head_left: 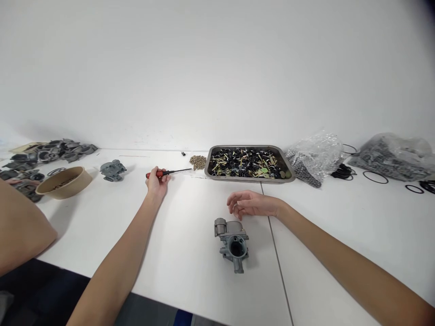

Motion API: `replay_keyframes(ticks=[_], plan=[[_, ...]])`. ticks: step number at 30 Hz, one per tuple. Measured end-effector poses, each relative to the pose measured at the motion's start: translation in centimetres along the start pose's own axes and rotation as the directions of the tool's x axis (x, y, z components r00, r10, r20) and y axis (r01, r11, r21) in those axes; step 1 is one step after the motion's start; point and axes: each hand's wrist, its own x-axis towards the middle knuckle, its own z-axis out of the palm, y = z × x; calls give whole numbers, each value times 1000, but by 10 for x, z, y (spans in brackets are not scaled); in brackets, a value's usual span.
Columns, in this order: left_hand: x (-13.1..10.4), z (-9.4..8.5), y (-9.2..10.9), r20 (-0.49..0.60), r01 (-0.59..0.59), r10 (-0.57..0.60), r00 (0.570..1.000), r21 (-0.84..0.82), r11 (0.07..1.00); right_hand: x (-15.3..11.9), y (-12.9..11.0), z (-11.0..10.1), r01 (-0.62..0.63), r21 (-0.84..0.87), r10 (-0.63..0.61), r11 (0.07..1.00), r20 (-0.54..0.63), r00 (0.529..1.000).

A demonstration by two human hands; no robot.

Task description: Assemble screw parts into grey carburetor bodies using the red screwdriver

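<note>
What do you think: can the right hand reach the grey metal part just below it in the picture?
Probably yes: the right hand is close to the grey metal part, looks empty and loosely open, and nothing visible lies between them.

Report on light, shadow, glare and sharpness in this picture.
Head view: even, bright light on the wall; head view: soft shadows beside the bowl and carburetor; head view: crinkled glints on the clear bag; head view: screwdriver fairly crisp, small parts in the tray hard to separate; head view: upper right corner dark.
</note>
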Motion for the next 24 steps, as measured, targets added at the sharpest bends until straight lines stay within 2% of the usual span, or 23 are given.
replay_keyframes(ticks=[7, 17, 24], plan=[[-2, 2, -3, 13, -13, 13, 1000, 21, 1000, 0, 1, -1, 6, 16, -6, 1000, 17, 1000], [1, -2, 0, 7, 29, -29, 1000, -10, 1000, 0, 0, 2, -5, 17, 5, 1000, -14, 1000], [-13, 12, 10, 1, 75, -75, 997, -53, 996, 0, -2, 6, -18, 2, 18, 1000, -82, 996]])
